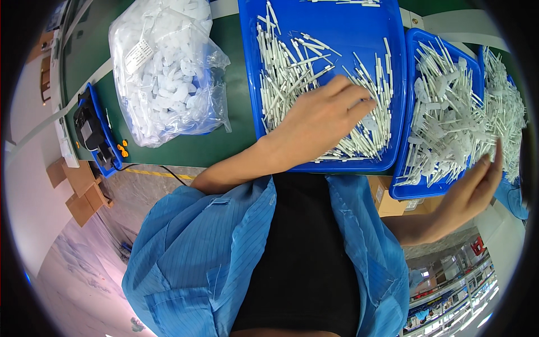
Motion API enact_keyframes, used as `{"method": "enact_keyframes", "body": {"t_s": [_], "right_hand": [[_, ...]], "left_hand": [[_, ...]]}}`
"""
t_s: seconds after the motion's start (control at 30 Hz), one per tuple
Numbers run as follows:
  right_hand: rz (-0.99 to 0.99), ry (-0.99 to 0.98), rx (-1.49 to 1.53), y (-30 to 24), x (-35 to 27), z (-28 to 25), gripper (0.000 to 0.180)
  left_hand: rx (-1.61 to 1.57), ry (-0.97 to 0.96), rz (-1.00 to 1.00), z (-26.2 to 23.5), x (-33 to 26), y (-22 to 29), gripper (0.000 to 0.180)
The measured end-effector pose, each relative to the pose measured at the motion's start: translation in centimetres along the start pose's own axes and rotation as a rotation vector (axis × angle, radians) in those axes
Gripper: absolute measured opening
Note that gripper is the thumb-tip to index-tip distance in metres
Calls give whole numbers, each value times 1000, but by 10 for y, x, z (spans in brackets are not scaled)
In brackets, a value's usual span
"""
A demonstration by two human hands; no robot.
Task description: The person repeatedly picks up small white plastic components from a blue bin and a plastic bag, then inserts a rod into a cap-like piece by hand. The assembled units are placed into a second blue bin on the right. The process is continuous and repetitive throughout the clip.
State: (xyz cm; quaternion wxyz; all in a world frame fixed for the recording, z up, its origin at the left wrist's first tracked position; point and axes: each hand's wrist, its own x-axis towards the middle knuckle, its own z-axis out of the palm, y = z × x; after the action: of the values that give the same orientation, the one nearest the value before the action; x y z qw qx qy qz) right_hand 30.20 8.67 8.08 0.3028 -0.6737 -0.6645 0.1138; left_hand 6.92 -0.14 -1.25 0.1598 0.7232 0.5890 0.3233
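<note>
My left hand (pixel 320 118) is over a large blue tray (pixel 331 28) in the middle, with its fingers bent and drawn together. Whatever is between its fingertips I cannot make out. Below and around it lie many thin white sticks (pixel 283 78) with fine metal tips, heaped to the left and right in the tray. A small translucent piece (pixel 369 122) shows among the sticks just below the fingers. My right hand (pixel 477 185) is at the right, fingers stretched upward and holding nothing visible. It is beside a smaller blue tray (pixel 412 191) of white sticks with translucent flat caps (pixel 441 121).
A clear plastic bag (pixel 168 73) full of white translucent pieces stands on the green table (pixel 236 106) at left. Farther left are a narrow blue tray with a black device (pixel 90 129) and orange bits (pixel 122 148). More sticks (pixel 502 106) are heaped at far right.
</note>
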Motion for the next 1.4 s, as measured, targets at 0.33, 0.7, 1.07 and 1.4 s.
{"method": "enact_keyframes", "body": {"t_s": [0.33, 0.7, 1.07, 1.4], "right_hand": [[-581, -383, -17, -41, -36, 112, 6], [-3, -861, 708, -74, -56, 104, 11], [-38, -846, 841, -99, -83, 118, 15], [-307, -648, 489, -114, -83, 111, 6]], "left_hand": [[-74, 222, -315, -21, 0, -32, 39], [-495, 241, -140, -61, -12, -29, 57], [-1318, 490, -531, -42, -24, -43, 38], [-1147, 568, -396, -41, -24, -42, 26]]}}
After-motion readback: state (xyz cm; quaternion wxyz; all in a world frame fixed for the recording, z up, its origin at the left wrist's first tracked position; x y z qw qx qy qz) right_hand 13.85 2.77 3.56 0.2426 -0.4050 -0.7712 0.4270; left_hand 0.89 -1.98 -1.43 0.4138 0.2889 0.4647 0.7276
